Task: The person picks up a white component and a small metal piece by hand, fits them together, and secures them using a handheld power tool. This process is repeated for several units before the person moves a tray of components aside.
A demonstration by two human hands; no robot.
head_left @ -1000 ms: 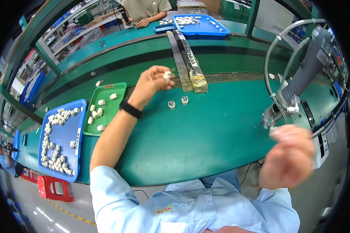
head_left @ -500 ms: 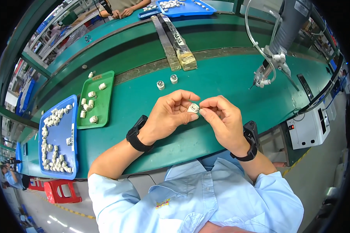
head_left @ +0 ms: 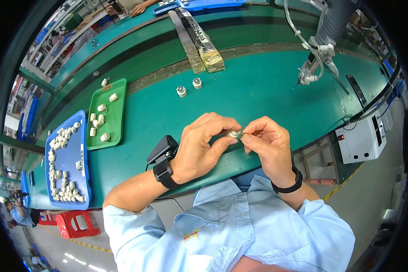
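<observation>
My left hand (head_left: pixel 199 147) pinches a small white cylindrical part (head_left: pixel 234 134) between thumb and fingers, and the fingers cover much of it. Close against the part's right side, my right hand (head_left: pixel 269 144) has its thumb and forefinger pressed together. Something thin shows at those fingertips, but it is too small to make out. Both hands are held over the near edge of the green table (head_left: pixel 258 99). Beyond them, two white cylindrical parts with dark-marked tops, a left one (head_left: pixel 181 91) and a right one (head_left: pixel 197 83), stand upright on the table.
To the left are a green tray (head_left: pixel 119 109) and a blue tray (head_left: pixel 85 181), both with several white parts. A wrapped long bar (head_left: pixel 211 59) lies at the back. A tool with tubes (head_left: pixel 310 72) hangs at right, above a white box (head_left: pixel 360 144). A co-worker's hand (head_left: pixel 137 10) is across the table.
My left hand has turned and its fingers now hide more of the white part. Both hands have come slightly nearer and to the right. The whole view has shifted a little.
</observation>
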